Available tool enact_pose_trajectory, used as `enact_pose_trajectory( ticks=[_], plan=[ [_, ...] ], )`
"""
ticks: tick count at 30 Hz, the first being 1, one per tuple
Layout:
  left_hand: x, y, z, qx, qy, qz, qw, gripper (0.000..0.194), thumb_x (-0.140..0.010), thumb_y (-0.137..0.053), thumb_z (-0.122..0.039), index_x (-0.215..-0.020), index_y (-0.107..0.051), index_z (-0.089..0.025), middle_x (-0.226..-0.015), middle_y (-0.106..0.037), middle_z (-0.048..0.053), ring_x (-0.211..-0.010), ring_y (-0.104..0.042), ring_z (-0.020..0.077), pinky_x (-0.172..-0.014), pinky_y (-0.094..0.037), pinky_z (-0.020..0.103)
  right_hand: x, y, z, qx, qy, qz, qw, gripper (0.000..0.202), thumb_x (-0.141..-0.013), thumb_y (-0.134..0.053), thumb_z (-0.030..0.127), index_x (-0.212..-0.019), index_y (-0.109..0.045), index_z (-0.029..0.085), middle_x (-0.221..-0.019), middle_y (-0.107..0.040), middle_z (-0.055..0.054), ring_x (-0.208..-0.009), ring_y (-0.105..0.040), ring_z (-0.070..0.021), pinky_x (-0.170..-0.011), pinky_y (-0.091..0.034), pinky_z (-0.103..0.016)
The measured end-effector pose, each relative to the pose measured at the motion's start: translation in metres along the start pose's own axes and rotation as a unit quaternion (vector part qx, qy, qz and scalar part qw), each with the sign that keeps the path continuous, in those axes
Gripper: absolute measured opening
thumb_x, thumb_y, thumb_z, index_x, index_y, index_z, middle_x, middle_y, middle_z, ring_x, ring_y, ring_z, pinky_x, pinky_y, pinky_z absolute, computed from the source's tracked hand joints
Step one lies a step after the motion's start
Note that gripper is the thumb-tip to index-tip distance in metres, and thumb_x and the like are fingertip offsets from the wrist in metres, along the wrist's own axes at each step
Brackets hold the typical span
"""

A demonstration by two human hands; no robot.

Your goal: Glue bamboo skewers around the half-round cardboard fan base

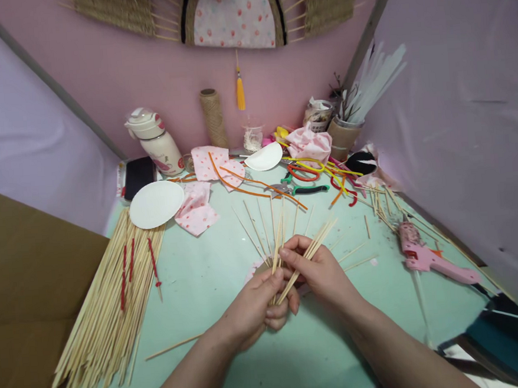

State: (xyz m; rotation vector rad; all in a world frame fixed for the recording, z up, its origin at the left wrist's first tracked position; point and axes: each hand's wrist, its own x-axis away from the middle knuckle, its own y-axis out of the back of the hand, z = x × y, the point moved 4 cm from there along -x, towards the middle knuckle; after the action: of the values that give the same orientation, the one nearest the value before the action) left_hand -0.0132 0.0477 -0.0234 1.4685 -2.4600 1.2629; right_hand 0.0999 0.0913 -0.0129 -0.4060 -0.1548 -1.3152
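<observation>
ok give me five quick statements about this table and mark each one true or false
1. The left hand and the right hand both hold thin sticks. True.
2. The pink glue gun lies left of the hands. False: the pink glue gun lies to their right.
3. A large pile of sticks lies left of the hands. True.
4. The yellow tassel lies flat on the table. False: the yellow tassel hangs in front of the pink wall.
5. A white disc overlaps the pile's far end. True.

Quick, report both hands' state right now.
Left hand: closed, fingers pinching a few upright sticks.
Right hand: closed, holding a slanted bundle of sticks.
</observation>
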Motion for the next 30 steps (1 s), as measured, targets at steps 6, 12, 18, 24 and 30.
enact_pose_trajectory(
  ticks=[6, 12, 18, 24, 30],
  plan=[
    [0.0014, -0.0008, -0.0022, 0.004, 0.003, -0.005, 1.000, 0.050, -0.085, -0.064, -0.063, -0.096, -0.052, -0.016, -0.065, -0.057, -0.002, -0.041, -0.019, 0.0014, -0.039, -0.011, 0.018, 0.0025, -0.0001, 0.0027, -0.078, 0.023, 0.011, 0.997, 0.030, -0.076, -0.073, 0.037, -0.072, -0.047, 0.021, -0.062, -0.048, 0.007, -0.050, -0.037, -0.0068, -0.046, -0.028, -0.020],
    [0.0012, -0.0027, 0.0004, -0.016, 0.015, 0.016, 1.000, 0.052, -0.084, -0.063, -0.066, -0.089, -0.053, -0.015, -0.065, -0.056, -0.001, -0.041, -0.020, 0.0011, -0.039, -0.010, 0.019, 0.0012, -0.0008, 0.0030, -0.033, -0.004, -0.007, 0.999, 0.034, -0.073, -0.076, 0.047, -0.083, -0.056, 0.021, -0.054, -0.044, 0.009, -0.044, -0.033, -0.0063, -0.040, -0.024, -0.019],
    [-0.0003, -0.0011, -0.0001, -0.011, 0.007, 0.009, 1.000, 0.050, -0.085, -0.061, -0.065, -0.085, -0.051, -0.016, -0.066, -0.057, -0.001, -0.040, -0.020, 0.0013, -0.039, -0.012, 0.018, 0.0012, 0.0016, 0.0024, -0.014, 0.013, -0.004, 1.000, 0.024, -0.076, -0.070, 0.039, -0.076, -0.054, 0.021, -0.056, -0.045, 0.007, -0.047, -0.037, -0.0075, -0.043, -0.027, -0.020],
    [-0.0003, 0.0000, -0.0016, -0.011, 0.003, 0.002, 1.000, 0.051, -0.086, -0.061, -0.065, -0.080, -0.054, -0.015, -0.061, -0.050, -0.003, -0.041, -0.017, 0.0018, -0.039, -0.012, 0.019, 0.0025, 0.0012, 0.0012, -0.052, 0.026, 0.020, 0.998, 0.020, -0.074, -0.068, 0.030, -0.077, -0.050, 0.021, -0.071, -0.053, 0.005, -0.058, -0.046, -0.0092, -0.050, -0.034, -0.021],
    [0.0010, -0.0008, 0.0010, -0.052, 0.018, 0.024, 0.998, 0.058, -0.089, -0.052, -0.069, -0.068, -0.055, -0.014, -0.046, -0.026, -0.010, -0.039, -0.012, 0.0033, -0.041, -0.010, 0.023, 0.0025, 0.0011, 0.0010, -0.022, 0.005, 0.010, 1.000, 0.033, -0.076, -0.074, 0.042, -0.097, -0.061, 0.020, -0.066, -0.053, 0.005, -0.056, -0.048, -0.0100, -0.052, -0.036, -0.022]
  ],
)
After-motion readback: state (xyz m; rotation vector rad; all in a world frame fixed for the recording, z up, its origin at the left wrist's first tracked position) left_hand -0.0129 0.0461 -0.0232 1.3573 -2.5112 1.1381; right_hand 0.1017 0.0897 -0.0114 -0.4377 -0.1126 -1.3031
